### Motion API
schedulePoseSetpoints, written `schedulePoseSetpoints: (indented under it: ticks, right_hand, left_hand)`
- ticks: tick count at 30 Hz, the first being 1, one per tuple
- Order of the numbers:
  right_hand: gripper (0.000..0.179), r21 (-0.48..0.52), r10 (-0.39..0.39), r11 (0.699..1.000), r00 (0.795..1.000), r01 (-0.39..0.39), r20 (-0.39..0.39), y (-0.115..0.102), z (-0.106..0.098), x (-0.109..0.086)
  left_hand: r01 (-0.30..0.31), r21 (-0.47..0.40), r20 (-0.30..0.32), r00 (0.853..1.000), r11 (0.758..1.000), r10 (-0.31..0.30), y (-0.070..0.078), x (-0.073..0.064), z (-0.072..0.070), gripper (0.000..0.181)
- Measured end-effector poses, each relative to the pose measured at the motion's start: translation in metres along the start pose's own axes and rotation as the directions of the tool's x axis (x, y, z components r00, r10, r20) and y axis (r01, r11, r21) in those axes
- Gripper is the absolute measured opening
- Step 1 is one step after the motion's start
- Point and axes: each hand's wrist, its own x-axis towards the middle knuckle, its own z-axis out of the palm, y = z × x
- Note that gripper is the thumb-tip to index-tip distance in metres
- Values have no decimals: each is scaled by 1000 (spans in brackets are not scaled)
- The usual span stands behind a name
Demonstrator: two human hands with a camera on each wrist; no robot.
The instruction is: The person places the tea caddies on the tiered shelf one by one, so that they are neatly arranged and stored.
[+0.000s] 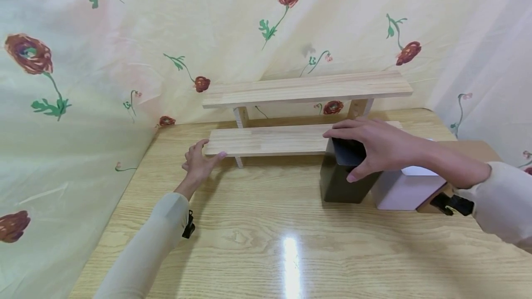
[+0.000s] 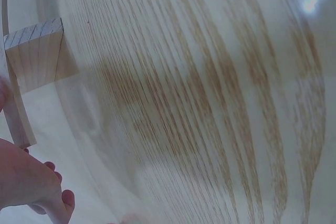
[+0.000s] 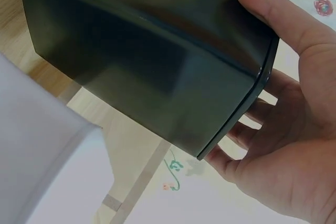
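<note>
Hanging cloth (image 1: 232,26): printed with red flowers, it fills the top and left of the head view and runs down the right side.
Wooden table (image 1: 232,239): across the middle and bottom of the frame, with a streak of glare at bottom centre.
Two-tier shelf: around the centre of the frame, its upper board (image 1: 307,87) and lower board (image 1: 270,138) on short uprights (image 1: 242,116); it looks already assembled, and none of the three boxes stands on it.
Dark box (image 1: 341,183): right of centre, in front of the lower board's right part; whether its base touches the table, I cannot tell. Handling it seems the work under way, at an early stage by my judgement: the grasp is done, letting go is left.
Pale box (image 1: 401,193): lower right, just beside the dark one, apparently untouched so far.
Brown box (image 1: 474,146): far right, partly behind the forearm, likewise not in hand.
Right hand (image 1: 378,140): clamped over the dark box's top end, thumb and fingers on different sides.
Left hand (image 1: 201,163): left of centre, well apart from the other, thumb and fingers gripping the lower board's left corner.
Black clip (image 1: 189,226): lower left, on the sleeve.
</note>
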Motion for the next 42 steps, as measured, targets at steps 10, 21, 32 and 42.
schedulePoseSetpoints:
  ticks: [10,21,32,42]
  right_hand:
    - [91,-2,-78,997,997,78,3,-5,-6,15]
    - [89,15,-90,996,995,89,51,-14,-10,35]
    - [88,-15,-147,989,986,149,74,-26,-19,61]
    - [89,44,-183,983,976,179,118,-29,-28,85]
  left_hand:
    - [-15,-5,-2,1000,1000,15,0,0,-1,83]
    - [-15,1,-6,1000,1000,15,0,1,-1,83]
    - [-12,13,-8,1000,1000,12,2,3,-1,82]
    - [8,26,-23,1000,1000,-8,3,3,1,82]
